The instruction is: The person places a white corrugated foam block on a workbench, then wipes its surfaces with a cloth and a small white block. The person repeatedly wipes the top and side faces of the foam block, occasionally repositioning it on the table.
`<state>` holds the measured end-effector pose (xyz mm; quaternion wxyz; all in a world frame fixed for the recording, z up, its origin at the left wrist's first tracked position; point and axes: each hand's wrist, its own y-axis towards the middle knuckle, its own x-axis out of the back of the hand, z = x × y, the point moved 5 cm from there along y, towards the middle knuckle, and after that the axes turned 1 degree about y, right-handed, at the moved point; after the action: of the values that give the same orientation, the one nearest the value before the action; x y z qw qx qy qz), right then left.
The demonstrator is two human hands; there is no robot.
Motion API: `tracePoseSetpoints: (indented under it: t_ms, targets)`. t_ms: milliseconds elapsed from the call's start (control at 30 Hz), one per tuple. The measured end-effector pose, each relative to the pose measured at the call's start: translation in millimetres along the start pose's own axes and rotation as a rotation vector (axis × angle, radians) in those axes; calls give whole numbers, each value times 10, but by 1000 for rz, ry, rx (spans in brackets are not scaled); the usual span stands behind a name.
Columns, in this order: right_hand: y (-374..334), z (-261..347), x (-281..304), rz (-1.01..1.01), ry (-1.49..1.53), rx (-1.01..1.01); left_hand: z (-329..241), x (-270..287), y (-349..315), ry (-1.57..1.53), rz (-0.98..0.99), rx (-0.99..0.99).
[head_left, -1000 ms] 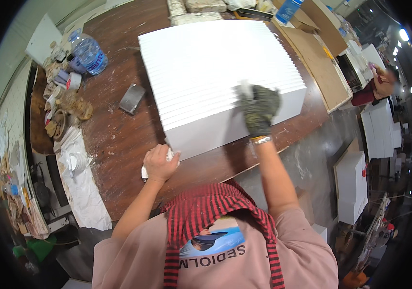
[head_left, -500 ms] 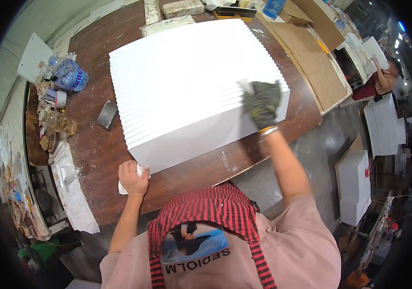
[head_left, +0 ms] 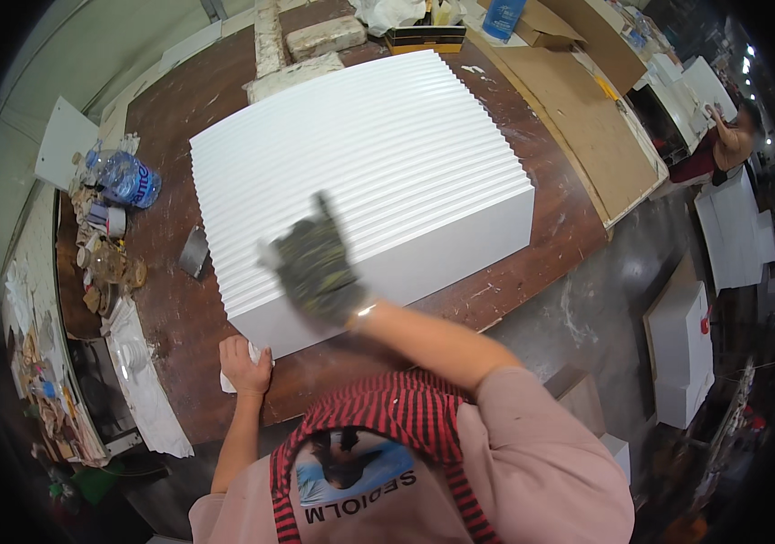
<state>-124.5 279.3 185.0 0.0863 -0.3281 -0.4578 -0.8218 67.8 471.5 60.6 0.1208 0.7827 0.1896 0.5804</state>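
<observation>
A big white block with a ridged top and smooth sides lies on the brown table. My right hand, in a dark camouflage-patterned glove, is over the near left part of the ridges. Motion smears its fingers; a pale patch shows at their left edge, and I cannot make out whether it is something held. At the table's front edge, by the block's near left corner, my bare left hand is closed on a crumpled white cloth, mostly hidden under the fingers.
A dark grey block lies left of the white block. Plastic bottles, tape and rags crowd the table's left side. Plaster-crusted bricks and a black-yellow box stand behind. A person works at the far right.
My right hand has swept left across the block, from its near right corner to the near left part. My left hand still grips the cloth at the table edge. The view has shifted slightly.
</observation>
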Motion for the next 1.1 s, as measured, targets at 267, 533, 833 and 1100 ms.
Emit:
tracePoseSetpoints:
  t_ms: [267, 533, 833, 1100]
  targets:
    - [-130, -723, 281, 87, -73, -95, -8, 13, 11, 14, -8, -7]
    - [-400, -3044, 2070, -35, -955, -432, 19, -3, 2, 19, 18, -3]
    - [223, -725, 188, 127, -83, -73, 55, -34, -25, 19, 36, 9]
    - [160, -1754, 606, -105, -282, -105, 66, -33, -33, 21, 23, 4]
